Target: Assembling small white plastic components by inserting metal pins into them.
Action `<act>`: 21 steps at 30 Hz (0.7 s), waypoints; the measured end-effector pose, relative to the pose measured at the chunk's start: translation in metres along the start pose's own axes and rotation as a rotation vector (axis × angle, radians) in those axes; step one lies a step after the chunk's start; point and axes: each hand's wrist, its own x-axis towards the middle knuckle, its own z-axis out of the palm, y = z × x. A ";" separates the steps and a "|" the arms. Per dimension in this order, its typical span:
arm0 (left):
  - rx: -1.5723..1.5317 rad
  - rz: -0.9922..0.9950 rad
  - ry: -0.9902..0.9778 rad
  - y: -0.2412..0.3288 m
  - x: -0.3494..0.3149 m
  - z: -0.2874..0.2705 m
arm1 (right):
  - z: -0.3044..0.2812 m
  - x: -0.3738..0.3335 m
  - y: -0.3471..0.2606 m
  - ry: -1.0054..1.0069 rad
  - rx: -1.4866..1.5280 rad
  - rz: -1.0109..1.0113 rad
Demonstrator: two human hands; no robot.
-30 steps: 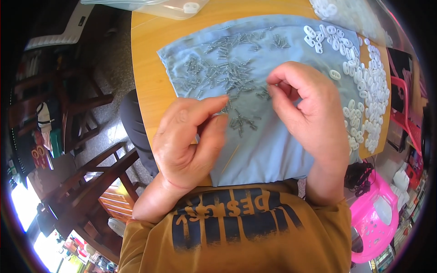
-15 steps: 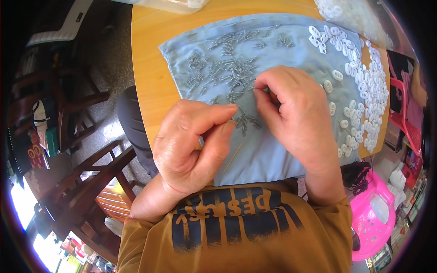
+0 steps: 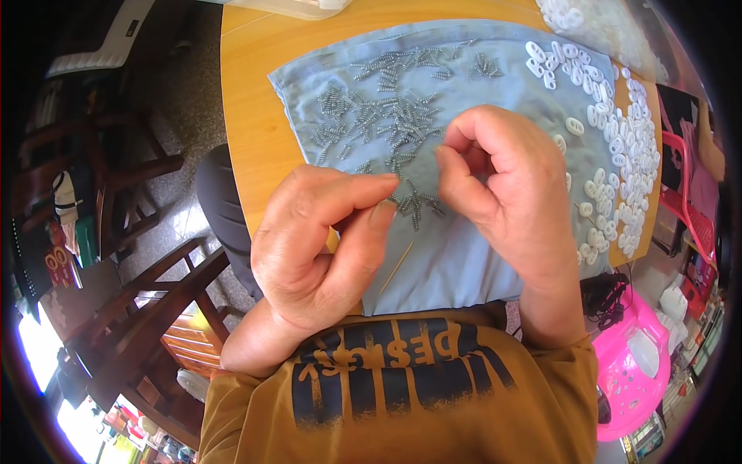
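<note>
Over the near part of a light blue cloth [image 3: 464,271], my left hand [image 3: 321,236] is curled, thumb tip and forefinger tip close together. Whatever it may pinch is too small to make out. To its right, my right hand [image 3: 506,182] is closed in a pinch, its fingertips facing the left hand; anything in them is hidden. Small metal coil springs [image 3: 406,120] lie scattered in a loose pile beyond and between the hands. A thin wooden stick, like a toothpick [image 3: 396,267], rests on the cloth beside my left thumb. White oval plastic pieces with holes [image 3: 574,126] lie right of my right hand.
Many more white oval pieces [image 3: 630,147] spread along the right side of the wooden table [image 3: 251,85]. A clear plastic bag [image 3: 610,31] of them sits at the far right corner. A pink plastic stool [image 3: 634,371] stands at lower right, dark wooden chairs [image 3: 147,309] at left.
My hands have drawn slightly apart, the left shifting a little left and the right a little right. The springs and oval pieces lie as before.
</note>
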 end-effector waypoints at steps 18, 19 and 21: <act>-0.080 -0.170 -0.004 -0.006 -0.034 -0.025 | 0.010 0.005 -0.004 -0.094 -0.367 -0.258; -0.082 -0.157 -0.017 -0.007 -0.034 -0.025 | 0.010 0.005 -0.003 -0.085 -0.356 -0.252; -0.082 -0.165 -0.021 -0.009 -0.034 -0.027 | 0.010 0.006 -0.003 -0.074 -0.324 -0.260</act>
